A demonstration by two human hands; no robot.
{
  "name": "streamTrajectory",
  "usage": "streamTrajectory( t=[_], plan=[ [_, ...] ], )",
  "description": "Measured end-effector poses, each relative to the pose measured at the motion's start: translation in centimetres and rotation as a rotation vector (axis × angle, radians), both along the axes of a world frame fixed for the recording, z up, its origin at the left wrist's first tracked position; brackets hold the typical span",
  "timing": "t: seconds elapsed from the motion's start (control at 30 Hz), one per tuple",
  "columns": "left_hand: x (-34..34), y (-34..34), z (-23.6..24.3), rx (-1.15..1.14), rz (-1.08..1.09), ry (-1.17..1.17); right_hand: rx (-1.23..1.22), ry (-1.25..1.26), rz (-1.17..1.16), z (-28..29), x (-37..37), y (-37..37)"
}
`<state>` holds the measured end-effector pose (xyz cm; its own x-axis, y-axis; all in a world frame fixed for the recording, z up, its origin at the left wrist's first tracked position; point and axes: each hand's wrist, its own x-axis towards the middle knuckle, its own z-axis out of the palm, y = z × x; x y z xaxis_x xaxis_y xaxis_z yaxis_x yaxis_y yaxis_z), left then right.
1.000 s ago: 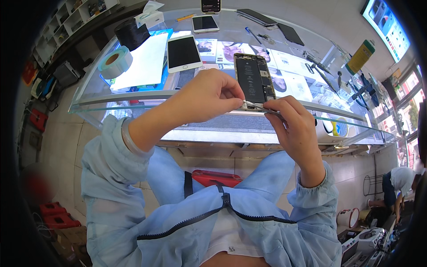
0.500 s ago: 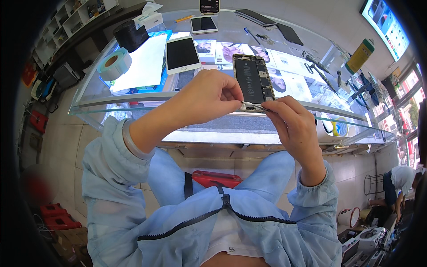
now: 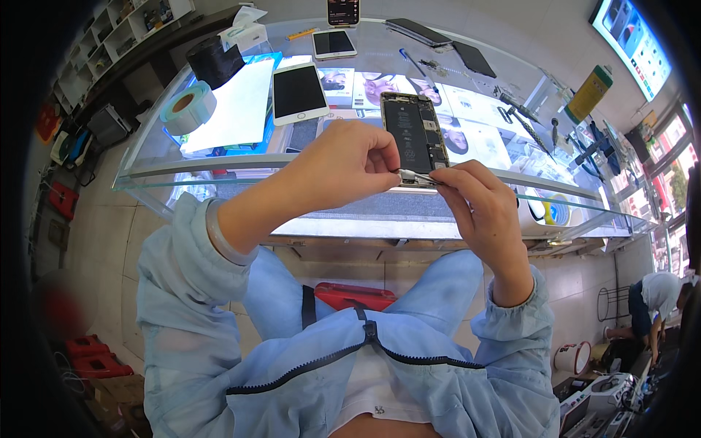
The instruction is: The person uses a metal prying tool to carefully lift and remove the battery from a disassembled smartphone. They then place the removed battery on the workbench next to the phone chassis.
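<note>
An opened phone (image 3: 411, 135) lies on the glass counter, its dark battery and inner parts exposed. At its near end my left hand (image 3: 358, 159) is closed in a pinch on the left side of a small white piece (image 3: 409, 175). From the right, my right hand (image 3: 478, 201) is closed, thumb and fingertips pressed together on a slim silvery tool (image 3: 427, 179) that meets the white piece. Whether the tool is a pair of tweezers I cannot make out. Both hands hover just over the phone's lower edge, and the fingertips partly hide it.
Left of the phone are a white phone (image 3: 300, 93), a tape roll (image 3: 188, 107) on a white sheet (image 3: 237, 109) and a black roll (image 3: 215, 62). A smaller white phone (image 3: 334, 44) sits farther back. To the right are a yellow-green bottle (image 3: 588, 95) and several hand tools.
Both hands stay at the phone's near end. The white piece and silvery tool have shifted very slightly, and the view has moved a little.
</note>
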<state>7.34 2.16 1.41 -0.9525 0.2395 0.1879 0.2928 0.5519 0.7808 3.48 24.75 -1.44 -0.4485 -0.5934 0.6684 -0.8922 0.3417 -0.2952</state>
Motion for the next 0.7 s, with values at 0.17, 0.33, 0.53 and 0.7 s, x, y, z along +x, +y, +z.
streamTrajectory(
  t=[0.17,0.33,0.53,0.7],
  plan=[
    [0.7,-0.1,-0.2,0.017,0.022,0.024,0.001,0.006,-0.029,0.1,0.1,0.0],
    [1.0,0.3,0.0,0.015,0.050,0.002,-0.016,-0.005,-0.063,-0.2,0.0,-0.3],
    [0.0,0.4,-0.1,0.096,0.070,-0.132,-0.032,-0.046,-0.076,-0.2,0.7,-0.6],
    [-0.2,0.1,-0.3,0.177,0.077,-0.198,-0.053,-0.003,-0.059,-0.5,0.8,-0.8]
  ],
)
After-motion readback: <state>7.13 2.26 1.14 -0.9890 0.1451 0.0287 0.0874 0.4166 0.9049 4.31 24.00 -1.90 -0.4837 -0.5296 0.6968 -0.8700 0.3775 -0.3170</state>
